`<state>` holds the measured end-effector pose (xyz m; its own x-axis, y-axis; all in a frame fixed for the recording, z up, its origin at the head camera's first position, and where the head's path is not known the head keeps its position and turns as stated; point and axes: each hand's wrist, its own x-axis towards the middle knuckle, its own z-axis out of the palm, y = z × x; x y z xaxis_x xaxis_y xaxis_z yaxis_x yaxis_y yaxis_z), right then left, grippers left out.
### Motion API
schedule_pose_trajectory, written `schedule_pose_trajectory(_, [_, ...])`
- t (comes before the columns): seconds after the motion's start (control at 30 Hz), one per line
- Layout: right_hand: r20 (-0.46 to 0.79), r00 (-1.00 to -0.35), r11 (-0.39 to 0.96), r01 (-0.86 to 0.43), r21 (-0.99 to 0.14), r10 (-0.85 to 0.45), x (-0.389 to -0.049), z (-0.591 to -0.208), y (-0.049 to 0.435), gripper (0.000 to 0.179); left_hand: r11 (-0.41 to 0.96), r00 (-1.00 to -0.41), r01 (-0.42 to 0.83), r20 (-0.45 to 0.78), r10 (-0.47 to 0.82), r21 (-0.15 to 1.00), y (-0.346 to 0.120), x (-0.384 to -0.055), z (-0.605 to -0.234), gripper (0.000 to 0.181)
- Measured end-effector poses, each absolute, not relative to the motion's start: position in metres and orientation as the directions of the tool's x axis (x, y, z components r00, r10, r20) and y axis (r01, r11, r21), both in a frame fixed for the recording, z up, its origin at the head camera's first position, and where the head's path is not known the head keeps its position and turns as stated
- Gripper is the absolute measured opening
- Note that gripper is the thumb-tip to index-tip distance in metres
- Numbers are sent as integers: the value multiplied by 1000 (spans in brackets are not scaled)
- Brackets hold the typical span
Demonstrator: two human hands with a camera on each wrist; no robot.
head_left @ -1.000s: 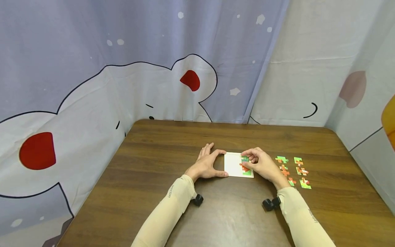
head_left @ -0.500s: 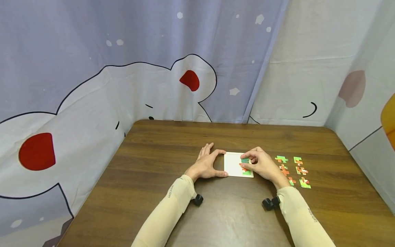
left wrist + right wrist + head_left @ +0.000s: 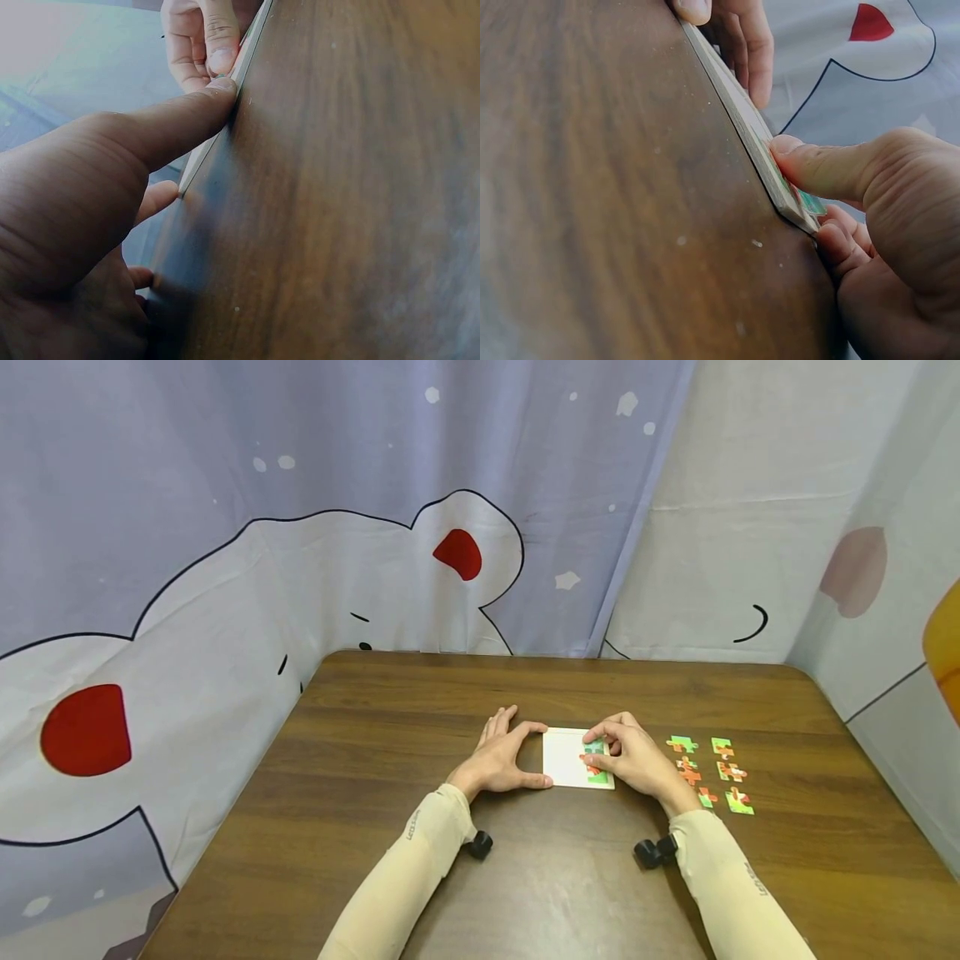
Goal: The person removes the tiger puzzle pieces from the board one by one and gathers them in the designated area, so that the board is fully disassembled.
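Note:
A pale, square puzzle tray (image 3: 562, 760) lies on the wooden table between the hands. Along its left edge, my left hand (image 3: 495, 762) holds it with the thumb at the near corner and the index finger at the far one, other fingers stretched out. At the right side, my right hand (image 3: 633, 756) pinches a green puzzle piece (image 3: 812, 204) between thumb and fingers, which partly hide it. The piece looks slightly tilted over the tray in the right wrist view. Beneath that hand, red and green pieces (image 3: 597, 776) lie along the tray's right side.
Several loose puzzle pieces (image 3: 738, 802) lie in two columns on the table (image 3: 420, 710), right of the right hand. A patterned curtain (image 3: 360, 577) hangs beyond the far edge. Black wrist devices (image 3: 478, 845) sit on both sleeves.
Both hands keep nearly the same places at the tray, the right fingers shifting only slightly over the piece. The head view has turned a little, moving everything slightly left and up.

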<state>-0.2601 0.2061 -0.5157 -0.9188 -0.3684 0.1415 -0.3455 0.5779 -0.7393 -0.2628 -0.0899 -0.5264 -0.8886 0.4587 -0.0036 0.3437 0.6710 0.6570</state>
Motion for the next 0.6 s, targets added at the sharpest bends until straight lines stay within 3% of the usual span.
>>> schedule_pose_trajectory(0.1, [150, -917, 575, -352, -738, -370, -261, -516, 206, 23, 674, -891, 338, -7, 453, 657, -90, -263, -527, 88])
schedule_pose_trajectory(0.33, [142, -922, 557, -335, -760, -360, -262, -517, 207, 51, 673, -891, 343, 0, 454, 655, -89, -264, -528, 87])
schedule_pose_trajectory(0.6, [138, -923, 534, -325, -780, -360, -263, -516, 208, 46, 670, -888, 349, 3, 460, 655, -90, -264, -525, 88])
